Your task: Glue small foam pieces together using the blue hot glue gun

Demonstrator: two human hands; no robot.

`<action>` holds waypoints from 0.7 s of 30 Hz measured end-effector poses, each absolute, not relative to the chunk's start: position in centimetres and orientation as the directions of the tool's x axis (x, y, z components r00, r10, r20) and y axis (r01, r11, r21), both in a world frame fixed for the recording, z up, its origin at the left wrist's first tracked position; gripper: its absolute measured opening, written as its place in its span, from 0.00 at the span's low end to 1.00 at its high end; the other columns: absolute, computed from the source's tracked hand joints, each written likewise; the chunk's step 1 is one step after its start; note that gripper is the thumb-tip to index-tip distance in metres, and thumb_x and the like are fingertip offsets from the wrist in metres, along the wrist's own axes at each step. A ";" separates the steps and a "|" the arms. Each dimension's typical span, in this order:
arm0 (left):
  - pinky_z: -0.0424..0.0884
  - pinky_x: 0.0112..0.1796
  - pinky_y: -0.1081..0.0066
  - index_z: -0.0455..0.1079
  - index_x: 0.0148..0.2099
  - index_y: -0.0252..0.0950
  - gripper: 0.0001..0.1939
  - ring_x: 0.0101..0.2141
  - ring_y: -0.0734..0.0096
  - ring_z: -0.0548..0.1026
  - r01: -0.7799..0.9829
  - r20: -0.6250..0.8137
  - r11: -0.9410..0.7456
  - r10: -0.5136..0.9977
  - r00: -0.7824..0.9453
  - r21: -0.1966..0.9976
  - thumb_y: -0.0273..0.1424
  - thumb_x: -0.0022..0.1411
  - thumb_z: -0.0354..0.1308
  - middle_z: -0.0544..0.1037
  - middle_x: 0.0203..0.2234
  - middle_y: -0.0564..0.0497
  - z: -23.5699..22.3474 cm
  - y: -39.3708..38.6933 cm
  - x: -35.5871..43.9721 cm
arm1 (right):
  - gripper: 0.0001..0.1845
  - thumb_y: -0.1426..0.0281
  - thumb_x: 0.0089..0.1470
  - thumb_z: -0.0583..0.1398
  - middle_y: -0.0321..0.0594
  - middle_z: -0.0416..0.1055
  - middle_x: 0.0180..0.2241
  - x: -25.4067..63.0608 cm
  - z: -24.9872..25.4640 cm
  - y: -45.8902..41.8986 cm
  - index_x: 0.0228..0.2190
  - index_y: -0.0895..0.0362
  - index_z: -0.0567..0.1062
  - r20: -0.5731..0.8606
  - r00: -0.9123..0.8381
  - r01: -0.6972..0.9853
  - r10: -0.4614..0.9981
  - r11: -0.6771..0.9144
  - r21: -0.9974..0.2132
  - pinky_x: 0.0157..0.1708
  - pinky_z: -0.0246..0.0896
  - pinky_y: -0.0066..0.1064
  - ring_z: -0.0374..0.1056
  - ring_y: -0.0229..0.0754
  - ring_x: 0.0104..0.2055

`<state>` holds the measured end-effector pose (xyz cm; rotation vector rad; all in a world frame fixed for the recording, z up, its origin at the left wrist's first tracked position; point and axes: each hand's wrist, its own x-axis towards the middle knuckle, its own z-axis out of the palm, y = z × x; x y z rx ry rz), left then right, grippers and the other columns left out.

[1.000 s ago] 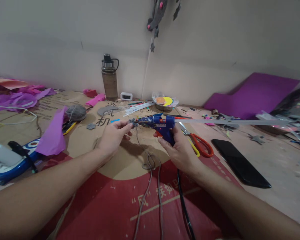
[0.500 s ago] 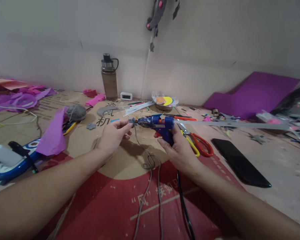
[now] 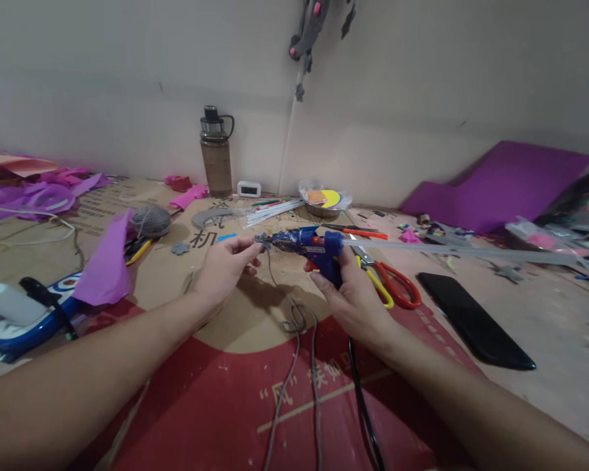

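Observation:
My right hand (image 3: pixel 356 294) is wrapped round the handle of a blue hot glue gun (image 3: pixel 324 248), its nozzle pointing left. A long clear glue stick (image 3: pixel 451 249) sticks out of the gun's back end. Between thumb and fingers, my left hand (image 3: pixel 228 268) pinches a small grey piece (image 3: pixel 261 239), partly hidden, right at the nozzle tip. Whether nozzle and piece touch I cannot tell. Grey cord (image 3: pixel 294 320) hangs from the piece, loops on the cardboard and runs toward me. A black power cable (image 3: pixel 360 405) trails below my right hand.
Red-handled scissors (image 3: pixel 397 284) and a black phone (image 3: pixel 476 320) lie right of my right hand. Behind stand a water bottle (image 3: pixel 216 157), a small white clock (image 3: pixel 249 190) and a metal bowl (image 3: pixel 324 208). Left are a grey yarn ball (image 3: pixel 150 221) and purple sheets (image 3: pixel 105 268).
The glue gun's back end and glue stick have tilted slightly downward. Both hands keep their holds and have hardly moved; the whole view has shifted slightly.

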<state>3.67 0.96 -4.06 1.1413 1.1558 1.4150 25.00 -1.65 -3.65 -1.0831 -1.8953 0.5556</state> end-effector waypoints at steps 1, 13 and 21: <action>0.67 0.22 0.76 0.74 0.31 0.34 0.14 0.22 0.77 0.69 -0.111 0.094 -0.108 0.988 -0.119 0.988 0.38 0.47 0.69 0.74 0.22 0.53 -4.1 1.0 3.7 | 0.16 0.69 0.58 0.57 0.43 0.72 0.41 25.0 -3.7 -1.6 0.48 0.52 0.63 0.460 -0.252 0.472 0.852 0.523 -0.710 0.45 0.66 0.41 0.70 0.46 0.42; 0.66 0.22 0.77 0.73 0.32 0.33 0.15 0.22 0.77 0.70 -0.112 0.069 -0.082 0.991 -0.114 0.990 0.39 0.47 0.69 0.74 0.22 0.53 -4.0 0.9 3.9 | 0.16 0.69 0.57 0.57 0.43 0.72 0.41 24.8 -3.6 -1.7 0.48 0.53 0.64 0.485 -0.243 0.500 0.840 0.537 -0.679 0.45 0.66 0.41 0.70 0.46 0.42; 0.65 0.22 0.78 0.72 0.32 0.32 0.16 0.20 0.80 0.68 -0.182 0.030 -0.053 0.991 -0.128 0.982 0.37 0.46 0.70 0.72 0.20 0.54 -3.7 1.0 3.6 | 0.16 0.69 0.56 0.58 0.43 0.72 0.40 24.9 -3.7 -1.6 0.47 0.52 0.64 0.457 -0.218 0.421 0.862 0.506 -0.753 0.46 0.65 0.41 0.69 0.45 0.42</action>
